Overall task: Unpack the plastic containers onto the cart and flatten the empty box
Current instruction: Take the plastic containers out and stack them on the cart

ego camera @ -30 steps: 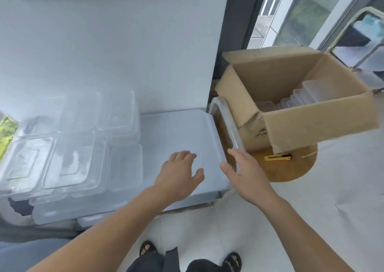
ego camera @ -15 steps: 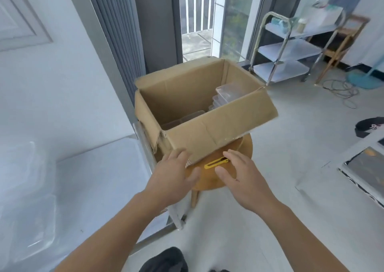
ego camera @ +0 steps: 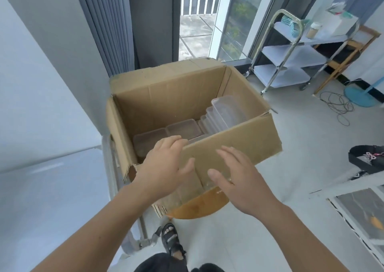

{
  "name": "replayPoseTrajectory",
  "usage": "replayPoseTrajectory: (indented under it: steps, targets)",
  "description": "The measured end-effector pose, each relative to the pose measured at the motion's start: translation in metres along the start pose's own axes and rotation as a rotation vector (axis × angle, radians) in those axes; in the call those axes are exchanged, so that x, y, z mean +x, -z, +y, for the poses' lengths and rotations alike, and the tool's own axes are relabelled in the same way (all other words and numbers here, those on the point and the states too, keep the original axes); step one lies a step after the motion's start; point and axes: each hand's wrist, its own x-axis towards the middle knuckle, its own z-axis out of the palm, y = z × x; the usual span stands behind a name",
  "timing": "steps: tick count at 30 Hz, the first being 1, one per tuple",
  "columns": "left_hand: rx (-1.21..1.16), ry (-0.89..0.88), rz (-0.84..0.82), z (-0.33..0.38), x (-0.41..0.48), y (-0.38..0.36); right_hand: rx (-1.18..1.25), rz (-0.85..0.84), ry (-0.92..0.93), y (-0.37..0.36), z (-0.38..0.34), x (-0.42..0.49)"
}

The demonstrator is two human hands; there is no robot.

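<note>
An open cardboard box (ego camera: pixel 166 91) rests on a round wooden stool (ego camera: pixel 199 207). Inside it, clear plastic containers lie flat at the bottom (ego camera: pixel 182 128) and several more stand on edge at the right (ego camera: pixel 226 113). My left hand (ego camera: pixel 164 167) hovers at the box's near rim, fingers spread over the opening, holding nothing. My right hand (ego camera: pixel 234 178) is open in front of the box's near flap (ego camera: pixel 239 145). The cart's pale top (ego camera: pixel 47 188) lies at the left, with its metal handle (ego camera: pixel 108 163) beside the box.
A steel three-shelf trolley (ego camera: pixel 291 57) with items on top stands at the back right. A cable and a blue fan base (ego camera: pixel 359 97) lie on the floor. A dark bag (ego camera: pixel 367 159) and a white frame (ego camera: pixel 357 209) are at the right. My sandalled foot (ego camera: pixel 172 240) is below the stool.
My view has swung right from the cart to the box. Both hands have risen from the stool's edge to the box's near rim. The yellow cutter is out of sight.
</note>
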Motion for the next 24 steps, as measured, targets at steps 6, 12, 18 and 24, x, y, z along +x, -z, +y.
replayPoseTrajectory:
  steps: [6,12,18,24]
  targets:
    - [0.003,0.055,0.082,-0.014,0.051,0.016,-0.073,-0.033,0.114,0.018,-0.002,0.071]
    - [-0.073,0.288,0.114,-0.040,0.080,0.011,-0.113,-0.174,0.242,0.024,0.007,0.154]
    - [-0.142,0.511,0.113,-0.043,0.111,-0.007,-0.176,-0.398,0.369,0.006,0.020,0.255]
    - [-0.168,0.668,0.045,-0.050,0.146,-0.035,-0.420,-0.761,0.434,-0.058,0.039,0.330]
